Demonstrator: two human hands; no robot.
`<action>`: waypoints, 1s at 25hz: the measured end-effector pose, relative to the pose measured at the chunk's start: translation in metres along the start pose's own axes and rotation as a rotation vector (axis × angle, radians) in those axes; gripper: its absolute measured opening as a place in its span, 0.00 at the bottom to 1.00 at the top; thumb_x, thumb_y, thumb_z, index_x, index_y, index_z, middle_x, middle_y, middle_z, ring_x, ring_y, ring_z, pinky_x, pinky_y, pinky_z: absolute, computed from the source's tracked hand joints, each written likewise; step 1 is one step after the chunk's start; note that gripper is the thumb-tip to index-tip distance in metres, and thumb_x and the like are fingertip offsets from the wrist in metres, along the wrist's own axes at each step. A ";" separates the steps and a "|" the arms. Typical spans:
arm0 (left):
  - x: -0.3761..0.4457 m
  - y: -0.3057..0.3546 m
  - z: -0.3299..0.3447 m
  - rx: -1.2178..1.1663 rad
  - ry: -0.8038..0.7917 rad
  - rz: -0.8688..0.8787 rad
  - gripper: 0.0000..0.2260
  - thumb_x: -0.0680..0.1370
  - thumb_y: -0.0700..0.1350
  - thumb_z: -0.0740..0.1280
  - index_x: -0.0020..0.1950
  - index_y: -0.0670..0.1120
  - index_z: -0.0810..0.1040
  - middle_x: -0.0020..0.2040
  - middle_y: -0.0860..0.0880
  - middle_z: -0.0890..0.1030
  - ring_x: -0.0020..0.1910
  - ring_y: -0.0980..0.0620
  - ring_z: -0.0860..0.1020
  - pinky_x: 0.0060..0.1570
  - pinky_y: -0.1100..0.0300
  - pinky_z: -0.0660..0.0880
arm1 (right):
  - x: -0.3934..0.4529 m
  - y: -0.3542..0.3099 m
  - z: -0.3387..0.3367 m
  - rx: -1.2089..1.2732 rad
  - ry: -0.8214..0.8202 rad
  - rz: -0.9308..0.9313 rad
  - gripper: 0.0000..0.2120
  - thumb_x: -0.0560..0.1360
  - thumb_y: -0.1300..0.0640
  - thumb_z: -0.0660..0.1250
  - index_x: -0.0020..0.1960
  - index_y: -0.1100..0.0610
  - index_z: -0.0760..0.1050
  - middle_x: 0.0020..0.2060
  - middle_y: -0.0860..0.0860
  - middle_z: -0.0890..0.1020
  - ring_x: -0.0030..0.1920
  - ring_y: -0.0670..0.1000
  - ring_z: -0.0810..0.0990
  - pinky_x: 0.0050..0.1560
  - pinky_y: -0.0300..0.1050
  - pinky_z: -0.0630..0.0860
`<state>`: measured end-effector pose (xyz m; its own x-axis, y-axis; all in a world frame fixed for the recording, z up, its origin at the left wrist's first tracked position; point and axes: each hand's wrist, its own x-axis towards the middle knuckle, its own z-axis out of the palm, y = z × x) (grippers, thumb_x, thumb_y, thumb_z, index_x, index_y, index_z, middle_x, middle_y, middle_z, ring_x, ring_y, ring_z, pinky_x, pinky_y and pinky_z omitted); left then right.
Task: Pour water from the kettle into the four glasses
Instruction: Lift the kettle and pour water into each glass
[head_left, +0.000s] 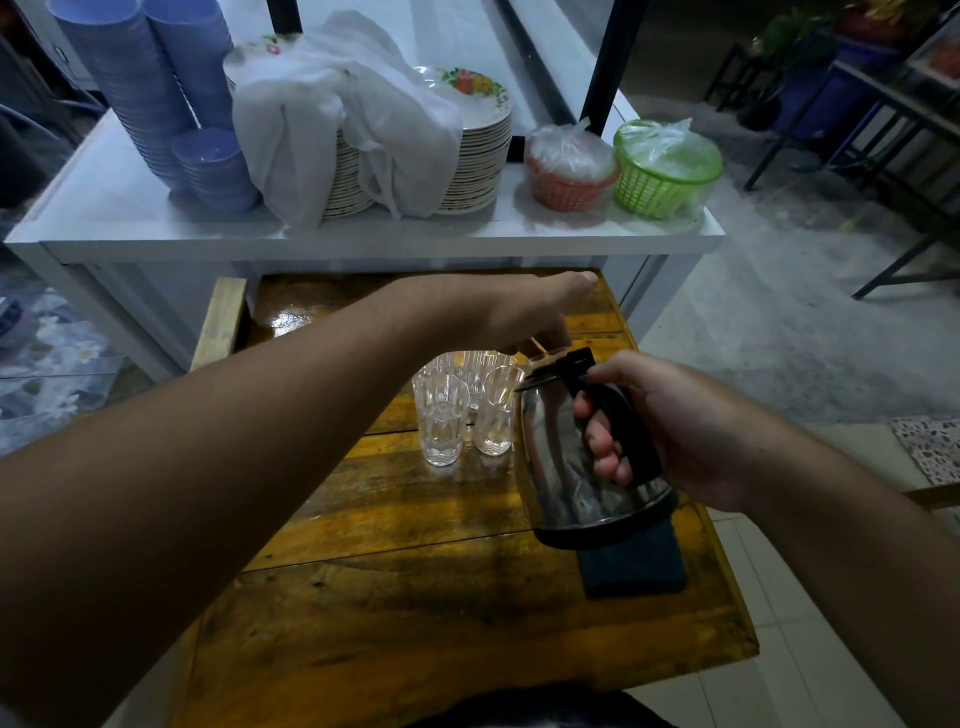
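A steel kettle (558, 457) with a black handle hangs tilted above the wooden table (415, 597), lifted off a dark base pad (634, 566). My right hand (675, 426) is wrapped around the handle. My left hand (519, 312) reaches across, its fingers resting on the kettle's lid at the top. Just left of the kettle stands a tight cluster of clear cut-glass tumblers (441, 415); the rear ones are partly hidden by my left hand. The front two glasses hold a little water at the bottom.
Behind the table stands a white counter (130, 208) with stacked blue bowls (156, 88), cloth-covered plates (467, 156), an orange basket (569, 169) and a green basket (665, 169). Metal table frames (883, 130) stand on the floor at right.
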<state>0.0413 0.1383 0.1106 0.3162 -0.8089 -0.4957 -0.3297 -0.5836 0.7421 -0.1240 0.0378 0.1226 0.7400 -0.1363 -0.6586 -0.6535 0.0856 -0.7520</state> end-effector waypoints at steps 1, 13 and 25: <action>-0.001 0.002 -0.001 0.000 0.001 0.002 0.37 0.81 0.62 0.39 0.69 0.38 0.74 0.67 0.40 0.77 0.66 0.45 0.74 0.65 0.54 0.68 | -0.001 -0.001 -0.001 0.002 -0.001 -0.006 0.18 0.84 0.48 0.57 0.47 0.60 0.77 0.28 0.53 0.78 0.27 0.50 0.79 0.28 0.40 0.75; 0.003 -0.005 0.011 0.015 -0.004 -0.013 0.37 0.80 0.64 0.42 0.69 0.38 0.73 0.68 0.40 0.76 0.66 0.45 0.75 0.70 0.49 0.65 | 0.001 0.015 -0.004 -0.029 0.020 -0.030 0.20 0.85 0.49 0.55 0.48 0.61 0.78 0.29 0.55 0.80 0.28 0.52 0.81 0.29 0.42 0.77; 0.000 -0.004 0.023 0.070 0.023 0.027 0.37 0.80 0.65 0.42 0.67 0.41 0.77 0.66 0.44 0.78 0.63 0.49 0.76 0.66 0.52 0.67 | 0.008 0.065 -0.002 0.064 0.171 -0.136 0.20 0.85 0.50 0.57 0.44 0.62 0.79 0.25 0.56 0.79 0.25 0.55 0.79 0.27 0.43 0.74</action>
<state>0.0216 0.1391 0.0972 0.3266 -0.8231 -0.4646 -0.3994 -0.5657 0.7214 -0.1609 0.0403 0.0690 0.7796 -0.3159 -0.5408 -0.5337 0.1169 -0.8376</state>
